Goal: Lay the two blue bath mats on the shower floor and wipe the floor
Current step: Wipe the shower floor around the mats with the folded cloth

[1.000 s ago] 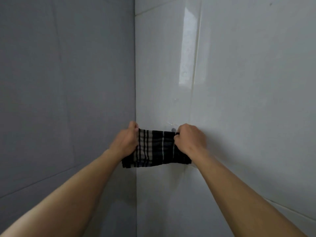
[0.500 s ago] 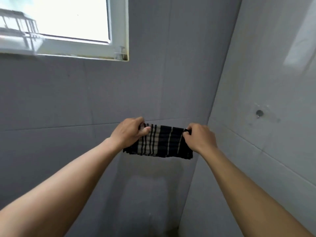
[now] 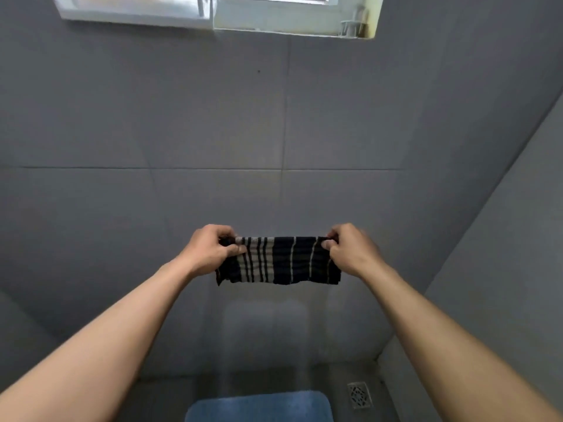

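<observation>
While both my arms reach straight out ahead of me, my left grip (image 3: 210, 251) and my right grip (image 3: 350, 250) each pinch one top corner of the cloth (image 3: 283, 260). On each side the fingers curl over its upper edge and the thumb presses on the near face. The cloth is dark with pale stripes. It is pulled taut between the two grips, the stripes run up and down, and the lower edge hangs free, touching nothing but my hands.

Below the cloth, one blue mat (image 3: 259, 406) lies flat on the grey floor (image 3: 164, 394). Its far edge is near the foot of the back wall (image 3: 213, 117) but apart from it, and its near part is cut off by the bottom of the view. A square drain (image 3: 359, 395) sits in the floor to the right of the mat, apart from it, towards the floor's far right corner.

The back wall is grey tile and meets the right wall (image 3: 518, 269) in a corner on my right. The white frame of a window (image 3: 213, 13) runs along the top of the back wall.
</observation>
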### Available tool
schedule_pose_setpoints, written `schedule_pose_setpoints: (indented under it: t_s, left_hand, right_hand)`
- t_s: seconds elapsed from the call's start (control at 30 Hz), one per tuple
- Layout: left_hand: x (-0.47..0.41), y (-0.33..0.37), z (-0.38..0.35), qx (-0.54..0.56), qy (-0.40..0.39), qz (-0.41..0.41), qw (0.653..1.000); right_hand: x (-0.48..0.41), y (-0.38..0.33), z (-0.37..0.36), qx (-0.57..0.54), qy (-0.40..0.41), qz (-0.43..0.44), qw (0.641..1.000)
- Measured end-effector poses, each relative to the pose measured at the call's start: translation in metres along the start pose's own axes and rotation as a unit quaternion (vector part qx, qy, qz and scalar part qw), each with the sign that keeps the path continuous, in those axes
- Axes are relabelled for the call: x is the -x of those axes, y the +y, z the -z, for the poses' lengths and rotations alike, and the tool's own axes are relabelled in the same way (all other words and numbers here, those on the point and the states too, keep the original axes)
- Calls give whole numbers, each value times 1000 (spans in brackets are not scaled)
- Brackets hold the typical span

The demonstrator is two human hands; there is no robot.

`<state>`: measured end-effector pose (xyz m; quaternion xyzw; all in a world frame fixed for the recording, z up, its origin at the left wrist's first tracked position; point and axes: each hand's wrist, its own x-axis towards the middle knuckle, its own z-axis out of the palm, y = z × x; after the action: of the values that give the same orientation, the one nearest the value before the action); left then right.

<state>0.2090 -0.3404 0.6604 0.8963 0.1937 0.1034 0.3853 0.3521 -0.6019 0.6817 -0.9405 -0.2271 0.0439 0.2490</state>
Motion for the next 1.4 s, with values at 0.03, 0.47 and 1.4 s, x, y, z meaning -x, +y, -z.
schedule_pose_setpoints:
  t_s: [0.03, 0.47, 1.4]
  left_hand:
    - [5, -15, 4, 21, -3, 11, 1000]
    - [28, -203, -14, 135, 1, 144, 980]
    - [33, -685, -368, 202, 57, 342, 916]
  right_hand:
    - [2, -8, -16, -10, -8, -6, 1000]
    - [15, -37, -214, -89, -53, -63, 993]
    - [-20, 194, -780, -146, -207, -28, 967]
